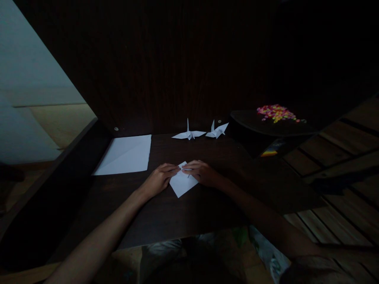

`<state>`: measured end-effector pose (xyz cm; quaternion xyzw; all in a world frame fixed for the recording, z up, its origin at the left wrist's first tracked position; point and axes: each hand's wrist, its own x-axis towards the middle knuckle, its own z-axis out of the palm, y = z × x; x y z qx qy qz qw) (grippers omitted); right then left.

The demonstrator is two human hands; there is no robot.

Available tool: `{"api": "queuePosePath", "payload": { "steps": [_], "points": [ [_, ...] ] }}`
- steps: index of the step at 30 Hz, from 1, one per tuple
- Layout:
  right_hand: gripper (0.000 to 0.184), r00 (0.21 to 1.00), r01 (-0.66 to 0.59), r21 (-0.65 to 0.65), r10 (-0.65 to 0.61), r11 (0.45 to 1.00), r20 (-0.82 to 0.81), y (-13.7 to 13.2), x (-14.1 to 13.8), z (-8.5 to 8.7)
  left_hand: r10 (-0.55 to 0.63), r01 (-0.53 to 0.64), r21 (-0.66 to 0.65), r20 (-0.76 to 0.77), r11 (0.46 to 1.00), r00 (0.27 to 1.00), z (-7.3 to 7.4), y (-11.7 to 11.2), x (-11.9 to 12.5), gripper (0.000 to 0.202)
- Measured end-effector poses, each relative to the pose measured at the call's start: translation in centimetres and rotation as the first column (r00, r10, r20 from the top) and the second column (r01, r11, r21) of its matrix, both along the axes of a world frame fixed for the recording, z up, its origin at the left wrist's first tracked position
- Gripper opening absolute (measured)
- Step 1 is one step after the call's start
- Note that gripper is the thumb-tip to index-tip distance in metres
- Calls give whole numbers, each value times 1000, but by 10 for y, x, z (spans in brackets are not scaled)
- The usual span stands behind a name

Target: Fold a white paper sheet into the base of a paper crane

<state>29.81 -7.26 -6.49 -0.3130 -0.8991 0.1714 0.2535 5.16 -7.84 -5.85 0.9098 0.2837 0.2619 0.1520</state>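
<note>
A small folded white paper (180, 187) lies on the dark wooden desk, one corner pointing toward me. My left hand (161, 177) is at its left edge, with the fingertips pressed on the upper part of the sheet. From the other side, my right hand (205, 173) holds the paper's upper right part under closed fingers. The fingertips of both hands nearly meet near the top corner, and the thumbs are partly hidden. Beyond the hands stand two white origami cranes, a left crane (189, 135) and a right crane (217, 130).
A stack of white paper (127, 154) lies at the back left. Small colourful pieces (278, 113) are heaped on a dark rounded shelf (251, 121) at the right. A dark panel (166, 71) rises behind the desk (166, 223), and a low side board (56, 189) borders its left.
</note>
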Motion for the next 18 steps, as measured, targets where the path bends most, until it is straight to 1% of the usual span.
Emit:
{"api": "queuePosePath", "payload": {
  "steps": [5,9,11,13,16,18],
  "points": [
    [34,999,29,-33,-30,999,-37,-1,2,4,-22,21,-8,-18,1000,1000,-2,1,0,44],
    [36,991,23,-60,-31,998,-130,0,6,1,-45,45,-12,-2,999,999,0,1,0,44],
    [36,988,17,-55,-25,998,-152,0,7,-1,-54,54,-1,11,999,998,0,1,-1,46],
    [36,990,-10,-32,6,999,-139,-1,7,-2,-60,60,10,7,998,998,-1,2,-2,49],
    [37,995,-61,-9,60,998,-77,-2,6,-3,-65,65,24,-29,998,997,-2,3,-3,52],
    [39,998,-63,-5,63,998,-26,-2,5,-3,-72,74,32,-45,997,996,-3,4,-4,53]
  ]
}}
